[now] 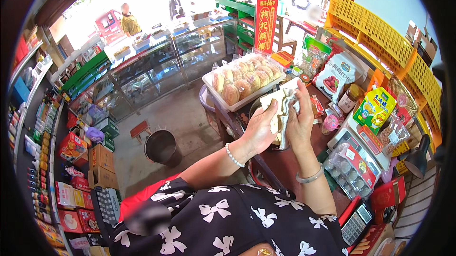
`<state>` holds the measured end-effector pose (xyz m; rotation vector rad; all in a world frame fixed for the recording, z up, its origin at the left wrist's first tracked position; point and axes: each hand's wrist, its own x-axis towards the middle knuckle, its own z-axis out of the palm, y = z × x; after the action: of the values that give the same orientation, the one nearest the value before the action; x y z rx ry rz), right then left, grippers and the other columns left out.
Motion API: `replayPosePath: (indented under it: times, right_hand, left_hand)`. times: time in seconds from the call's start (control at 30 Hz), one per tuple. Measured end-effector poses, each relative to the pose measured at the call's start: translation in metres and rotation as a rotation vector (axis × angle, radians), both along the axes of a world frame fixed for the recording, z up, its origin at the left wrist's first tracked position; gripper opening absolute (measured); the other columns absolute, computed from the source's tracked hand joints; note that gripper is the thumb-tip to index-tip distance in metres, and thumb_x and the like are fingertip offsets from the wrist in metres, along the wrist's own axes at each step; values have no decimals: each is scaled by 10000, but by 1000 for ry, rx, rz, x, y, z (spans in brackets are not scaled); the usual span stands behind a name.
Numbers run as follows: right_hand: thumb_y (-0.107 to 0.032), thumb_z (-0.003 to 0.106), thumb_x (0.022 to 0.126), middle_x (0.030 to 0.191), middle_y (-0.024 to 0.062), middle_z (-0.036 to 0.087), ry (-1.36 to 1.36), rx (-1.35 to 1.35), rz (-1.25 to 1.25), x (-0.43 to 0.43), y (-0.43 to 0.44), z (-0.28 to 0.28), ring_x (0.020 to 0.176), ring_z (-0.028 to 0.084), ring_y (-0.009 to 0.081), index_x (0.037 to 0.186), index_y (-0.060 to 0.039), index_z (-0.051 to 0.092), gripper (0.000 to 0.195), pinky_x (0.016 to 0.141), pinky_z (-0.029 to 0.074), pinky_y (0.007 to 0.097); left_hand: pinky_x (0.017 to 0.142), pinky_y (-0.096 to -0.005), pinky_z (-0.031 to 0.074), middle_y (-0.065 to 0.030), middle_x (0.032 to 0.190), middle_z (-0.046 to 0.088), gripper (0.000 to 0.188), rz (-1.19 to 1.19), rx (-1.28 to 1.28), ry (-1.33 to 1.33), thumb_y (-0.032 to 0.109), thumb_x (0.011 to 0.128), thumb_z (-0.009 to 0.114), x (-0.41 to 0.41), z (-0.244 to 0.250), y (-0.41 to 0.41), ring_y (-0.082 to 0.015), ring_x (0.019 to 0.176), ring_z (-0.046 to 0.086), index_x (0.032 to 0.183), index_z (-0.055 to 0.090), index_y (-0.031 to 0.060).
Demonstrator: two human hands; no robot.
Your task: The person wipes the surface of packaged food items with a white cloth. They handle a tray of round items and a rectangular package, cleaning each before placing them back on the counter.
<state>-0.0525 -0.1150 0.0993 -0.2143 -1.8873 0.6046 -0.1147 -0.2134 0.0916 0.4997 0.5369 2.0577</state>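
My left hand, with a bead bracelet at the wrist, grips a flat cream-coloured object by its edge, thumb on top. I cannot tell exactly what this object is. In my right hand, a crumpled grey-and-white cloth lies against the flat object's face. A bangle circles the right wrist. Both hands are close together above a dark red table. Just beyond them stands a white plastic tray of wrapped round buns. The hands partly hide a dark round vessel beneath.
Right of my hands are a bag of red dates, a yellow pouch, a pink-lidded cup, a scale, packaged eggs and a calculator. A black bucket and red stool stand on the floor left. Glass display counters lie beyond.
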Motion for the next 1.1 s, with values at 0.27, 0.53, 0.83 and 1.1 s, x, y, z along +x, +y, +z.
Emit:
replayPosePath:
  times: [0.27,0.53,0.83,1.1]
  right_hand:
    - [-144,558,939,995,45,651,-20,-1104,681,22,5,9,801,597,90,1178,-20,567,270,673,485,225]
    - [-122,660,873,887,33,647,-147,-942,725,33,-11,4,753,598,78,1105,16,621,273,641,500,234]
    - [-72,724,728,726,108,628,-109,113,-143,24,1,-2,639,628,272,864,-54,640,161,557,491,351]
    - [-83,725,745,834,161,620,-319,31,181,28,-19,-1,755,628,307,990,-13,623,274,660,497,356]
  left_hand:
    - [938,-355,480,-108,1251,563,467,169,-36,274,340,981,453,-18,1,-5,-191,1074,590,1306,442,5]
    - [866,-290,479,-63,1127,590,437,184,-50,317,285,983,477,-25,-12,6,-118,1003,574,1301,469,-14]
    - [976,-290,373,-72,1299,437,533,481,-180,325,108,938,559,-8,-1,4,-119,1147,433,1400,317,2]
    - [944,-339,449,-116,1193,569,342,40,-42,112,135,988,434,-11,10,7,-196,1092,558,1304,431,2]
